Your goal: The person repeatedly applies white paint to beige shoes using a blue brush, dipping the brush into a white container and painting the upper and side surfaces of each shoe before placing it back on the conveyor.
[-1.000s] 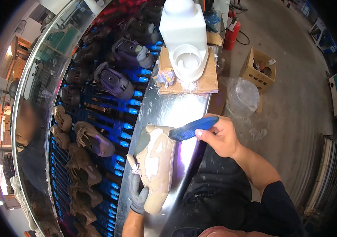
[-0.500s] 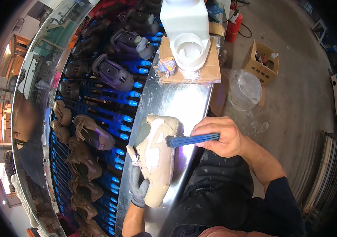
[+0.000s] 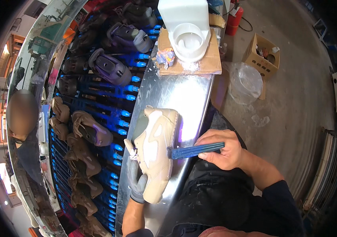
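Observation:
A beige sneaker with white side panels [image 3: 158, 138] lies on its side on the metal ledge [image 3: 190, 94], its toe pointing toward me. My left hand [image 3: 138, 183], in a grey glove, is closed on the sneaker near its laces and toe; part of the fingers is hidden behind the shoe. In my right hand [image 3: 224, 152], which is bare, a blue-handled brush [image 3: 198, 151] is gripped between thumb and fingers. The dark brush tip meets the sole-side edge of the sneaker about midway along; whether it touches cannot be made out.
Left of the ledge, a rack of blue-tipped rods carries several shoes [image 3: 93, 128]. At the far end a white plastic container [image 3: 190, 43] stands on cardboard [image 3: 212, 63] beside a stained crumpled wad [image 3: 165, 57]. An open carton [image 3: 261, 55], plastic bag [image 3: 245, 83] and red extinguisher [image 3: 235, 19] are on the right.
My right hand and the brush have moved nearer to me along the sneaker, from its upper side panel toward the sole edge. My left hand keeps its hold; the rack shoes have shifted slightly in view.

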`<state>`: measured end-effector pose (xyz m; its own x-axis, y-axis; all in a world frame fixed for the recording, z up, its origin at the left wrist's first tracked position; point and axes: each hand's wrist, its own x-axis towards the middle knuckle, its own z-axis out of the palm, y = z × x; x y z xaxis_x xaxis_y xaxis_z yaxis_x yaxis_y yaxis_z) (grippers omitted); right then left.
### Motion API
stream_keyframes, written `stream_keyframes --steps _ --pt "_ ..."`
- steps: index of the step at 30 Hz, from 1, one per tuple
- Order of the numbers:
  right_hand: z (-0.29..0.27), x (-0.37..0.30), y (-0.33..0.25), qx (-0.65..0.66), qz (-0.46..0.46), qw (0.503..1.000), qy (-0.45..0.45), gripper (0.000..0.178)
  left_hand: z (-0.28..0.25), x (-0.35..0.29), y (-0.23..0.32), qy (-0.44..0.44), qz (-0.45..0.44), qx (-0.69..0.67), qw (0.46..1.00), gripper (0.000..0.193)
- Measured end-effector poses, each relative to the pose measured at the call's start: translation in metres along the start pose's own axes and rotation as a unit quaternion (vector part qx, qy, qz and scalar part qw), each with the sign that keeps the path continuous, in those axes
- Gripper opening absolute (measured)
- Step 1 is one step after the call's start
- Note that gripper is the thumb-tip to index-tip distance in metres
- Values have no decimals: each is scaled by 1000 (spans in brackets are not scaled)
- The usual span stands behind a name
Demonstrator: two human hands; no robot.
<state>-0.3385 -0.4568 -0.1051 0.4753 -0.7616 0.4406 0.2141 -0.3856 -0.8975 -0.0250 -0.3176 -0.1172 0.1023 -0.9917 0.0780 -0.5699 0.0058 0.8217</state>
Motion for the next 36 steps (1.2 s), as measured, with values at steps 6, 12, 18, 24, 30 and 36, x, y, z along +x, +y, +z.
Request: stream_keyframes --steps 6,12,18,24,30,36 --pt "23 -20 5 282 183 940 63 15 21 15 26 22 -143 -314 938 63" --pt "52 -39 22 258 185 933 168 20 34 35 31 -44 -13 -90 995 67" --pt "30 -30 -2 67 83 984 141 11 36 38 36 45 -103 -338 934 63" --pt "24 -9 -8 -44 -4 992 120 12 28 34 22 20 -7 -142 990 56" --pt "11 8 -17 -29 -20 999 34 12 25 37 34 -3 68 -83 994 49" --pt "4 22 -28 -15 -30 998 -46 16 18 36 25 9 163 76 984 43"
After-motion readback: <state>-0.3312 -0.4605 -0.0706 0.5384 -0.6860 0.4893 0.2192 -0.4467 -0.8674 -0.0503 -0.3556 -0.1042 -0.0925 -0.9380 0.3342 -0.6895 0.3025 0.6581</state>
